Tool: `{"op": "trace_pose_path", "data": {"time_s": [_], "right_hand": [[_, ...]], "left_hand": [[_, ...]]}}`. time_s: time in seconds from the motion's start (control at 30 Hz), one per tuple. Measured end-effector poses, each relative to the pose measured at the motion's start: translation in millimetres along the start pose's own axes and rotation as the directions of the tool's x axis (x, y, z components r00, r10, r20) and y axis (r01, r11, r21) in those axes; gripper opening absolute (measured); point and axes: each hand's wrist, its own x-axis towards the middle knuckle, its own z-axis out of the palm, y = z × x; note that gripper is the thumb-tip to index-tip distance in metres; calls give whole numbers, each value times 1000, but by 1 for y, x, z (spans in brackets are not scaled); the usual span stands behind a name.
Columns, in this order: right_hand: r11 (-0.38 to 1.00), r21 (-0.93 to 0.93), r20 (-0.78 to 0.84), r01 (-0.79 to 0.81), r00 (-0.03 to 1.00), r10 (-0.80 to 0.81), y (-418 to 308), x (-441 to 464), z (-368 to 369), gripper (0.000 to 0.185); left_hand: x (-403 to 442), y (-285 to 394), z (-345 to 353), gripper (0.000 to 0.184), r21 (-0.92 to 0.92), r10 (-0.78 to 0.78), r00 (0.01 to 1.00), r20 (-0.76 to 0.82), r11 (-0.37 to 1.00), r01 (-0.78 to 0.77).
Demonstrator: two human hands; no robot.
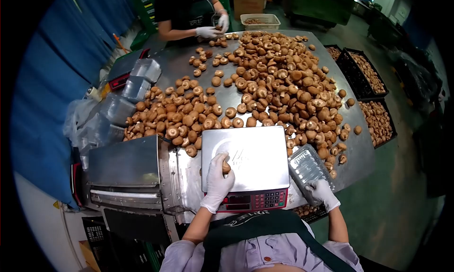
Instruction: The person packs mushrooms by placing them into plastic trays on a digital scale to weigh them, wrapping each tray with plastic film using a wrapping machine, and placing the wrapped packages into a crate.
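Observation:
My left hand, in a white glove, is closed around a brown mushroom over the left part of the scale's silver plate. The scale's red front with its keypad faces me. To the right of the scale, my right hand, also gloved, grips the near end of a clear plastic tray. Behind the scale a large pile of mushrooms spreads over the metal table, and a smaller pile lies to the left.
Across the table, a co-worker in white gloves handles a mushroom. Clear trays are stacked at the left, beside a metal machine. Black crates of mushrooms stand on the floor at the right.

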Motion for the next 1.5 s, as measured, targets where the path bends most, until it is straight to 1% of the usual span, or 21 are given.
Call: {"op": "trace_pose_path", "data": {"time_s": [0.17,0.3,0.33,0.37,0.43,0.5,0.57,0.6,0.7,0.77,0.8,0.97,1.1,1.17,1.23,1.3,1.33,1.37,1.43,1.47,1.5], "right_hand": [[986,-152,-66,65,995,-76,-23,-6,-28,16],[987,-120,-575,-103,818,16,-71,-12,-82,10],[995,-81,-644,-52,765,-13,-81,-10,-89,6],[991,3,-723,132,685,-89,-98,-6,-93,11],[922,-208,-729,327,577,-369,-136,6,-94,16],[791,-323,-566,520,563,-602,-158,22,-75,23],[739,-372,-277,562,693,-666,-170,36,-36,15],[679,-410,-129,609,698,-704,-163,49,-12,15],[682,-303,-128,665,681,-721,-171,56,-8,19],[691,-252,-108,677,690,-715,-167,60,-15,20],[708,-204,-95,676,706,-702,-166,61,-19,21],[833,24,-113,553,829,-547,-173,71,-51,20],[863,86,-125,497,865,-486,-183,96,-71,20],[846,112,-112,521,853,-511,-184,124,-74,22],[841,179,-42,510,858,-512,-202,155,-82,23],[913,280,138,296,929,-343,-223,187,-87,25],[913,293,164,284,926,-340,-226,210,-82,28],[913,306,189,271,922,-337,-228,232,-75,31],[907,314,205,281,913,-353,-237,271,-63,38],[889,393,225,236,912,-342,-239,291,-54,44],[864,467,248,187,911,-331,-243,308,-45,50]], "left_hand": [[-10,-1,-23,47,20,-57,997,-58,998,58],[-23,-16,-39,30,-425,-360,925,-124,862,278],[-22,-20,-44,27,-554,-464,885,-47,749,364],[-23,-25,-50,24,-665,-551,833,44,606,436],[-23,-27,-57,26,-700,-588,806,74,545,461],[-21,-27,-62,33,-874,-538,804,253,230,429],[-18,-25,-61,36,-890,-537,821,193,256,377],[-18,-24,-60,40,-900,-529,836,145,280,333],[-16,-19,-66,48,-903,-519,853,63,335,270],[-13,-13,-65,62,-766,-485,857,-175,613,191],[-13,-19,-66,75,-772,-481,856,-188,611,174],[-8,-24,-68,74,-739,-459,853,-249,659,139],[-3,-50,-63,58,-691,-381,879,-285,718,88],[-2,-64,-61,53,-930,-551,834,-10,312,194],[-5,-98,-48,61,-932,-594,804,-14,300,205],[-15,-145,-41,67,-943,-669,709,222,39,331],[-9,-137,-41,60,-943,-734,642,221,8,333],[-9,-143,-39,60,-942,-735,639,226,4,337],[-14,-156,-30,63,-908,-879,469,83,127,399],[-17,-161,-24,66,-882,-894,447,-32,235,408],[-9,-154,-26,66,-883,-895,446,-23,227,410]]}}
